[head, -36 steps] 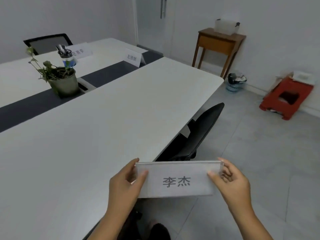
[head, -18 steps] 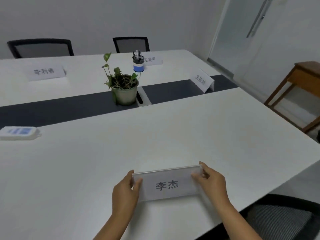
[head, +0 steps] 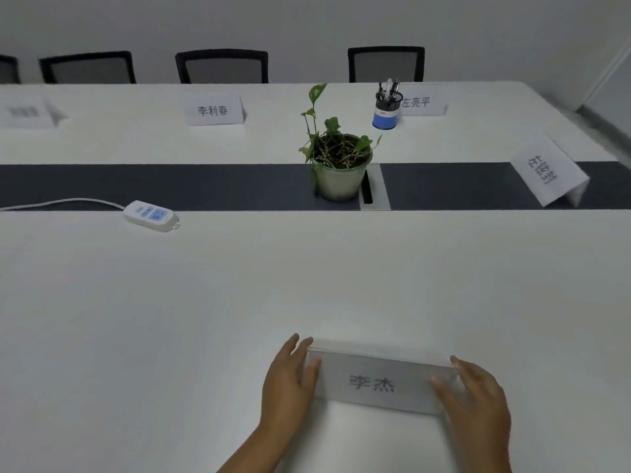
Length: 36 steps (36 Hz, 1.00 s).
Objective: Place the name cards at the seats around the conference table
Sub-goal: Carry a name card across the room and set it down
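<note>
Currently listing — name card (head: 379, 384) sitting near the table's (head: 170, 319) near edge, left hand (head: 290, 380) and right hand (head: 474, 397) each pinching one end in a thumb-and-finger grip. Three placed cards (head: 214, 110) are standing along the far edge — a fourth (head: 543, 174) at the right edge.

The room is evenly but dimly lit, with a grey cast over the white table (head: 170, 319). Light falls from above: soft shadows lie under both hands and behind the pot (head: 338, 180). There is no hard glare. The far-left card (head: 25, 112) is smeared, its text unreadable. Wide-angle distortion bends the table's far edge and tilts the chairs (head: 222, 66) outward.
</note>
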Each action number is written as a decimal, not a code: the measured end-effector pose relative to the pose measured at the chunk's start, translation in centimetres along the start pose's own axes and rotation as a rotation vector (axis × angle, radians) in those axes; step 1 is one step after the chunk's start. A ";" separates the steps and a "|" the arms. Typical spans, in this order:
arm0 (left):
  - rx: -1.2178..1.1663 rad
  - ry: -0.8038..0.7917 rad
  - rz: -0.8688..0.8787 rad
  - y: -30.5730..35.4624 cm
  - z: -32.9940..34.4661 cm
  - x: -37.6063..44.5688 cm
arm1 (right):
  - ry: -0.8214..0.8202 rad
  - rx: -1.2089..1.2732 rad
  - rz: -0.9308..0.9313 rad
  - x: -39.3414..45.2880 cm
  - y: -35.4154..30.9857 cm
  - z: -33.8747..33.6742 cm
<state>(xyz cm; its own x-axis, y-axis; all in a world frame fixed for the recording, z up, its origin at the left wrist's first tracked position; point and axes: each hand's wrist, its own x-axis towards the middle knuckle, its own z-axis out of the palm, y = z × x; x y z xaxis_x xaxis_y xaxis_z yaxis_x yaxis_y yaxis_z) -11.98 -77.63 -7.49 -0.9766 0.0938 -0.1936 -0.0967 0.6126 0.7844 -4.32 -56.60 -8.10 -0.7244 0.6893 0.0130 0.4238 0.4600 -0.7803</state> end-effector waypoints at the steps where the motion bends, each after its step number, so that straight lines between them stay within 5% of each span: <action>1: -0.011 0.010 0.014 0.2 -0.2 -0.1 | 0.014 -0.014 -0.038 -0.2 -0.6 -0.2; 7: -0.261 0.083 0.072 1.2 -3.7 -2.1 | 0.053 0.124 -0.307 -2.4 -7.5 -1.4; 13: -0.535 0.381 0.057 -0.4 -11.4 -2.5 | 0.017 0.225 -0.522 -4.7 -14.2 4.3; 21: -0.363 0.477 -0.093 -9.6 -21.2 2.0 | -0.352 0.261 -0.302 -9.3 -19.4 18.2; 36: -0.232 0.313 -0.173 -20.8 -28.0 10.9 | -0.416 0.086 -0.218 -11.2 -22.3 31.7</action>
<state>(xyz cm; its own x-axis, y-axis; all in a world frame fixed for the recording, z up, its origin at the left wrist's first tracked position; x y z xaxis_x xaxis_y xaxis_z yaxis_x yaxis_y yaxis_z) -25.98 -111.32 -9.40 -0.9499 -0.2594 -0.1745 -0.2705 0.4022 0.8747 -22.91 -92.34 -10.63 -0.9550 0.2912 -0.0556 0.2040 0.5093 -0.8361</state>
